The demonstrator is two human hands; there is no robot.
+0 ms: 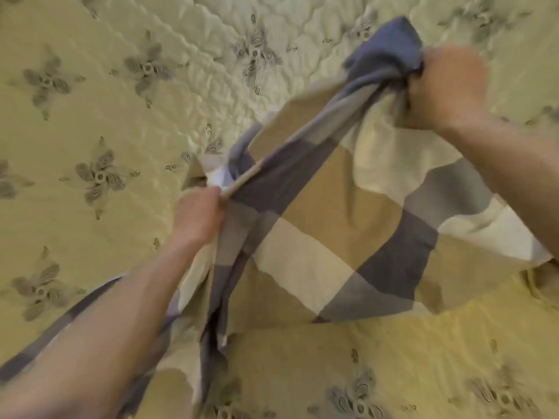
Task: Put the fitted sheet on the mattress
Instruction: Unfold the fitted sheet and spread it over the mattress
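left hand [198,216]: is gripping a sheet [317,225] edge in a fist, bare forearm is reaching in from lower left | right hand [447,89]: is clutching bunched sheet, is holding farther out, forearm is coming from the right

Both hands [323,152] gripping checked fitted sheet [332,231], above quilted mattress [90,131]
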